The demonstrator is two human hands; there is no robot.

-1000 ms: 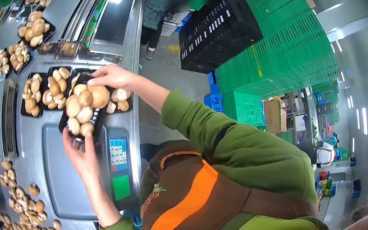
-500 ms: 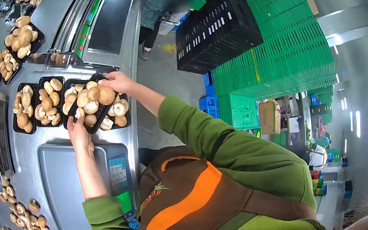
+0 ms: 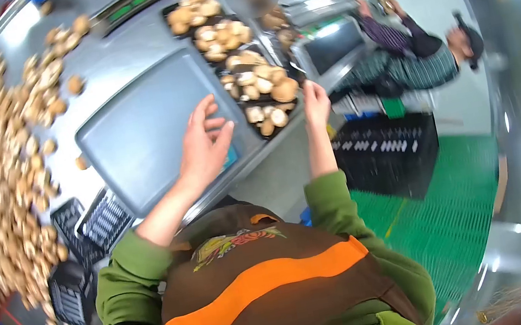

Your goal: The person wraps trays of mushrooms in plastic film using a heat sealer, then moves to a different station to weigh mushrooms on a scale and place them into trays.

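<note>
My left hand [image 3: 202, 146] hovers over the right part of the grey scale tray [image 3: 139, 134], fingers apart and holding nothing. At the table edge, my right hand [image 3: 315, 104] is closed beside the black trays of mushrooms [image 3: 261, 84]; its fingertips are by a tray's corner, and blur hides whether they grip it. The filled trays stand in a row right of the scale, with one resting tilted over another near my right hand.
Loose mushrooms [image 3: 0, 192] lie heaped at the left. Empty black trays [image 3: 105, 219] sit below the scale tray. A person [image 3: 422, 59] works at the upper right, near black crates [image 3: 387, 155] and green crates [image 3: 441, 215].
The view has swung toward the mushroom heap. My left hand has let go of the tilted tray and moved over the scale; my right hand stays near that tray's corner.
</note>
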